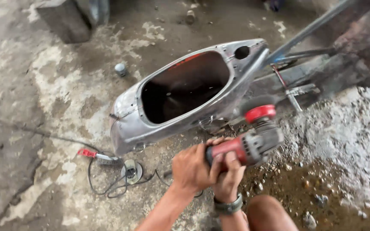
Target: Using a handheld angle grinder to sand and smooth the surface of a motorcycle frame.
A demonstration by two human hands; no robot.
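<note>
Angle grinder (247,143) points up-right, seemingly touching shell (172,107); both hands' grip closed around it.

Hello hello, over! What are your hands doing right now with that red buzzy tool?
Left hand and right hand both clamped on red-bodied angle grinder. Disc end against bare grey metal scooter body shell. Black power cord and wire brush lying on concrete floor nearby.

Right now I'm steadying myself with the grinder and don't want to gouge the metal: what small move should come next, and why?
Probably ease the angle grinder forward and left until its disc just meets the lower edge of the bare metal body shell. Both hands, left and right, grip the red body, and the disc end hangs close beside the shell, seemingly just short of it.
</note>
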